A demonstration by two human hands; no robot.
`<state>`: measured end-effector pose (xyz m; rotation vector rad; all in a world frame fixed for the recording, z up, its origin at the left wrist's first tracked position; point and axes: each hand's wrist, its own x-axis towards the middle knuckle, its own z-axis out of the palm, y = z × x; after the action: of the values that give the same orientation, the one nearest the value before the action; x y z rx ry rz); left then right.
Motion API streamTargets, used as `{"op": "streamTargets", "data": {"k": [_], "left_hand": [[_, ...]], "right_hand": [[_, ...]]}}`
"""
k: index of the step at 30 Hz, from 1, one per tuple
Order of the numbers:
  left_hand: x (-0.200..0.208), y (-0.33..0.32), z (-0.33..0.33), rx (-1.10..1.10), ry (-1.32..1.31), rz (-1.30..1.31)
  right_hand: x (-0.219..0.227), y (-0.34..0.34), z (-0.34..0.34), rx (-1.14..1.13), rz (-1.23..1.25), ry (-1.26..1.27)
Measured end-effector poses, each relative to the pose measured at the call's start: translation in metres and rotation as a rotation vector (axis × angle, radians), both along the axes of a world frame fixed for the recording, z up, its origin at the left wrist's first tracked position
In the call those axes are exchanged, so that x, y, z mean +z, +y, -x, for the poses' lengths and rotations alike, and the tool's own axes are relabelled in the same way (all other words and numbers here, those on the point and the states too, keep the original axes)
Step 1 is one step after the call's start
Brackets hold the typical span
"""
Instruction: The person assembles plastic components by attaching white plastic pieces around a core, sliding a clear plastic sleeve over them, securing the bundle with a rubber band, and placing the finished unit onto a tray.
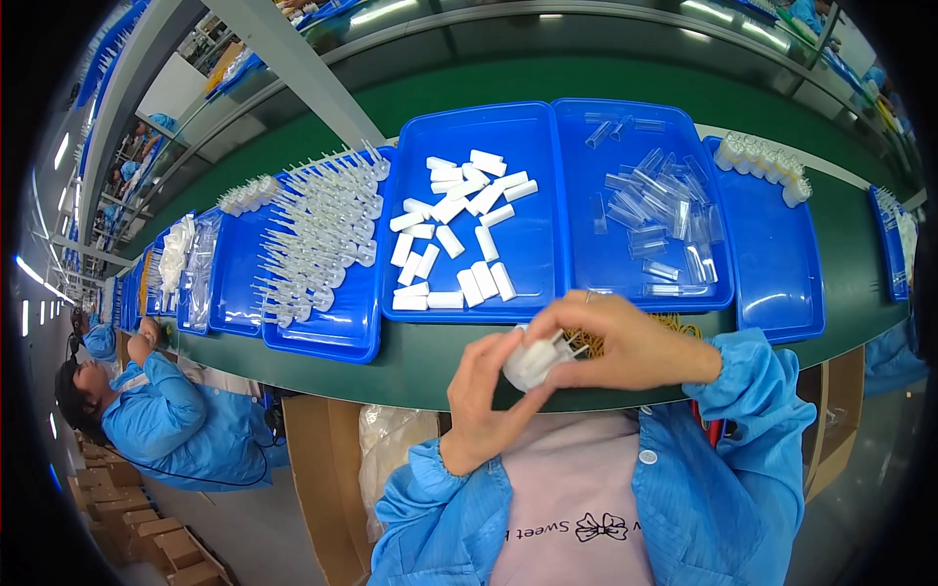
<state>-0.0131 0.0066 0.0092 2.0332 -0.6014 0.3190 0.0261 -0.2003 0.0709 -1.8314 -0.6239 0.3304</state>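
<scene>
In front of my chest, both hands meet around a white rounded plug-like piece [532,361] with thin pins showing on its right. The fingers and thumb of my left hand [484,391] close on its left side. My right hand [616,342], with a ring on one finger, pinches it from above and the right; its fingertips are partly blurred. Just beyond the hands is a blue tray [401,146] of white rectangular blocks [449,210]. To its right, another blue tray [576,254] holds clear plastic sleeves [655,200].
Rows of white pronged parts [322,234] fill a blue tray [342,337] at left. More white pieces [762,156] stand on a tray [782,273] at right. Yellowish bands [674,332] lie by my right wrist. A co-worker [176,420] sits left, beside a cardboard box [327,469].
</scene>
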Motion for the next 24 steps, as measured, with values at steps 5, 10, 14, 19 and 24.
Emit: {"op": "streamTargets", "data": {"k": [5, 10, 14, 19, 24], "left_hand": [[-0.008, 0.005, -0.006, -0.019, 0.59, 0.74], [-0.001, 0.006, -0.016, -0.162, 0.902, 1.088], [-0.002, 0.003, -0.011, -0.175, 0.863, 1.126], [-0.002, 0.005, -0.006, -0.129, 0.766, 0.851], [-0.006, 0.002, -0.007, -0.093, 0.758, 0.891]], "right_hand": [[-0.022, -0.035, -0.062, -0.371, 0.414, -0.447], [-0.074, -0.055, -0.083, -0.45, 0.966, -0.875], [-0.079, -0.043, -0.075, -0.359, 0.981, -0.777], [-0.066, -0.043, -0.067, -0.393, 0.871, -0.768], [-0.026, -0.048, -0.058, -0.37, 0.633, -0.717]]}}
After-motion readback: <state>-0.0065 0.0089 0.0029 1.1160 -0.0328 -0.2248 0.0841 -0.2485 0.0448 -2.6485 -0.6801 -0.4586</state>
